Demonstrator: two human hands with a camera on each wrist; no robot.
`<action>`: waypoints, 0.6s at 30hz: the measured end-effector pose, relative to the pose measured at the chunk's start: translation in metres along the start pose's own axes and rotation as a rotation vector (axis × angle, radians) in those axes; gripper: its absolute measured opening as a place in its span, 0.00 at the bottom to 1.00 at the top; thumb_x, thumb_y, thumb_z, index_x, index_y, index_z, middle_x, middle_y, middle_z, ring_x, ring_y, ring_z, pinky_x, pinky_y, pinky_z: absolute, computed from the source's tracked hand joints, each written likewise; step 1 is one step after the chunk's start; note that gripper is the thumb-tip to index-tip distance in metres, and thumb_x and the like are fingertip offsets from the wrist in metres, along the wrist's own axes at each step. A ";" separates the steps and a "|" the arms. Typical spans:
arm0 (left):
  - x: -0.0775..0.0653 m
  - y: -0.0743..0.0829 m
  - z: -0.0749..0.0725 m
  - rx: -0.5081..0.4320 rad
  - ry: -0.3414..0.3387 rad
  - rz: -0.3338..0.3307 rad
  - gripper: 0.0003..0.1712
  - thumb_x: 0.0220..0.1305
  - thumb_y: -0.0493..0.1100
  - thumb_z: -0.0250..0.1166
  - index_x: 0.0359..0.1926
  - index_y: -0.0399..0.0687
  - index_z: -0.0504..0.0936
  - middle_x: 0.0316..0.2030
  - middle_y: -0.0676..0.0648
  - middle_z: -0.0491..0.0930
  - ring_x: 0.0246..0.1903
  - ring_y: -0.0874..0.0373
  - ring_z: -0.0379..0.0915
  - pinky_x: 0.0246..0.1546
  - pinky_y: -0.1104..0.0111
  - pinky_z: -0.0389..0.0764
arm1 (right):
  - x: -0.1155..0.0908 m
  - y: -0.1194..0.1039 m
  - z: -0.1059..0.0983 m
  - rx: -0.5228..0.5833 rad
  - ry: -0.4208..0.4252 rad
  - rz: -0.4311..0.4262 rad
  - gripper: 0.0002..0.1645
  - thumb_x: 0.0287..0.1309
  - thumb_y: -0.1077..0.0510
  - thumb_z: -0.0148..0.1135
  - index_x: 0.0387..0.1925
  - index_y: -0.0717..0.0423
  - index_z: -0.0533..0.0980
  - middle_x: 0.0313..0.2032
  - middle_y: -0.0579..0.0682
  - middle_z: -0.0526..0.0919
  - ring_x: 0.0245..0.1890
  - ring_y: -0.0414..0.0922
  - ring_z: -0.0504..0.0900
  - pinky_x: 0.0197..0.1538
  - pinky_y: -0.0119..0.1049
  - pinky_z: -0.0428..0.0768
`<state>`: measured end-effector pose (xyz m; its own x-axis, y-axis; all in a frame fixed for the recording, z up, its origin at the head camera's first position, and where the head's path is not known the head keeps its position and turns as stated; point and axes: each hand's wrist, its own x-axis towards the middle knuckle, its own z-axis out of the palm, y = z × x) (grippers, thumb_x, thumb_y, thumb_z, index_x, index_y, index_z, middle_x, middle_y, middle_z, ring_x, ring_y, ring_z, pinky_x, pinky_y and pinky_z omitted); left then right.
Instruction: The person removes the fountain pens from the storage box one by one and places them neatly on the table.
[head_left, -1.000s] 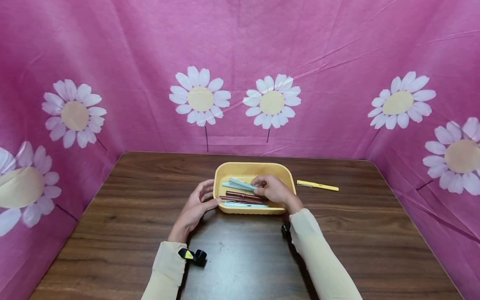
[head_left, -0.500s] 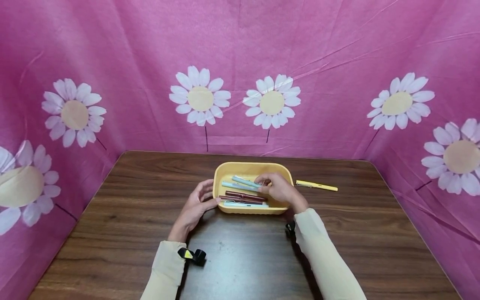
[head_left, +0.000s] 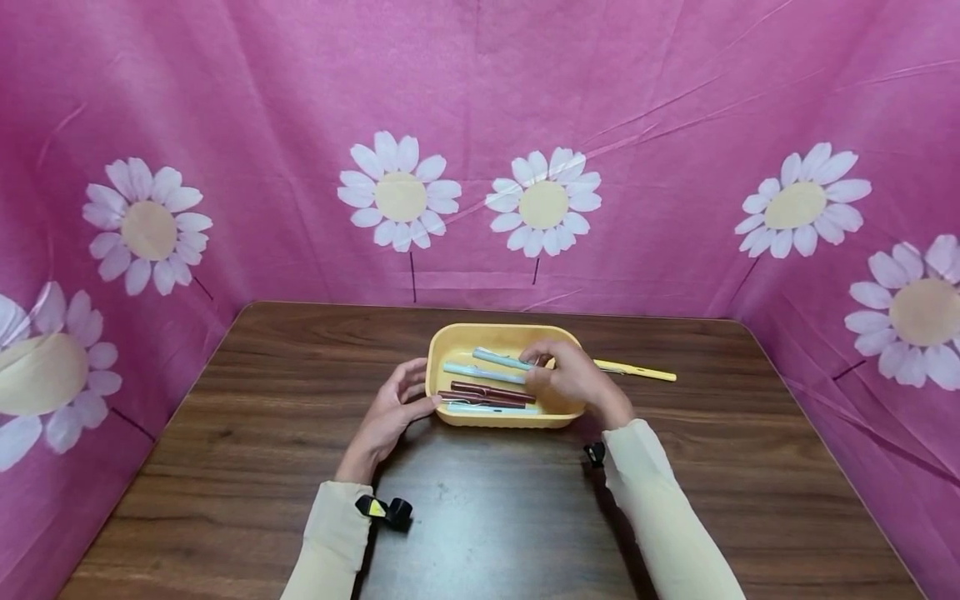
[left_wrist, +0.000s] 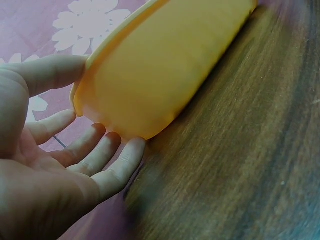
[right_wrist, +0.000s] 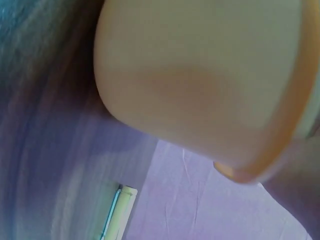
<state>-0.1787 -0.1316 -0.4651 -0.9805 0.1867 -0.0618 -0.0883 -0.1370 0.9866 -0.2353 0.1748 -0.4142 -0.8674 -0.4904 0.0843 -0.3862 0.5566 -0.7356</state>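
A yellow plastic box stands on the table, several pens inside. In the head view my left hand holds its left end. The left wrist view puts the thumb at the rim and the other fingers against the outer wall. Over the box's right half, my right hand pinches the right end of a light blue-green pen. Below that pen lie a light blue pen, two dark red pens, and a pale blue pen nearest the front wall. The right fingertips are partly hidden.
A yellow pen lies on the wooden table just right of the box, its left end behind my right hand in the head view. Pink cloth with daisies rises behind the table and along both sides.
My right hand has moved to the right and slightly back, drawing the blue-green pen away from the light blue one. The left hand has stayed on the box.
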 end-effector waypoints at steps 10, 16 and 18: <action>-0.001 0.002 -0.001 -0.009 -0.005 -0.019 0.41 0.60 0.29 0.68 0.73 0.38 0.62 0.65 0.30 0.65 0.65 0.36 0.64 0.51 0.67 0.81 | -0.012 0.000 -0.016 -0.091 0.059 -0.001 0.09 0.61 0.69 0.67 0.44 0.62 0.84 0.41 0.52 0.86 0.40 0.49 0.81 0.42 0.41 0.79; 0.000 0.002 -0.001 -0.002 -0.007 -0.024 0.41 0.61 0.30 0.68 0.73 0.38 0.62 0.65 0.30 0.65 0.65 0.36 0.64 0.51 0.66 0.82 | -0.022 0.005 -0.024 -0.122 0.077 -0.012 0.09 0.60 0.69 0.68 0.43 0.60 0.84 0.39 0.51 0.86 0.39 0.47 0.81 0.40 0.40 0.78; 0.000 0.001 -0.002 -0.001 -0.009 -0.021 0.41 0.61 0.31 0.68 0.73 0.37 0.62 0.65 0.29 0.65 0.65 0.36 0.64 0.51 0.67 0.81 | -0.025 0.007 -0.027 -0.127 0.082 -0.004 0.09 0.60 0.69 0.68 0.43 0.60 0.84 0.38 0.50 0.85 0.38 0.46 0.80 0.40 0.39 0.79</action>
<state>-0.1790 -0.1332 -0.4640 -0.9767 0.1986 -0.0812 -0.1091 -0.1339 0.9850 -0.2249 0.2087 -0.4029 -0.8866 -0.4390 0.1454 -0.4215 0.6378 -0.6446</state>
